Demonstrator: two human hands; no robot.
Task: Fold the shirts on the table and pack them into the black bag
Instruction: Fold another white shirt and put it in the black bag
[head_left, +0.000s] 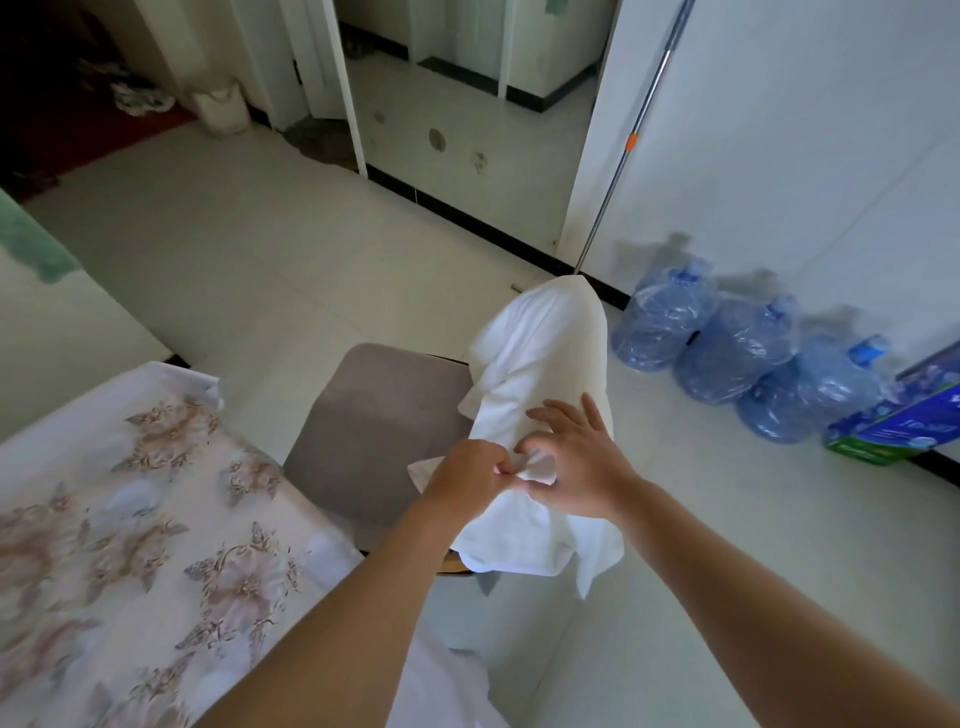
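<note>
**White shirt draped over the chair back, pinched by both hands**

The white shirt (545, 353) hung over the back of a chair (374, 415), off the table (130, 519) and to its right. Its long axis ran from the hands away towards the far wall. Its far end rose to a rounded peak over the chair back, and its near end sagged in loose folds below the wrists.

Both bare arms reached forward from the lower edge of the view and met over the near part of the shirt. The left hand (467, 473) was curled, knuckles up, its fingertips nipping a small fold of the cloth. The right hand (576, 457) pinched the same raised fold between thumb and forefinger, and its other three fingers were spread and lifted over the fabric. The two hands were almost touching, with the pinched fold between them.

Most of the shirt lay beyond the hands, with a smaller part under them. Blue water bottles (727, 353) stood by the wall on the right.
</note>
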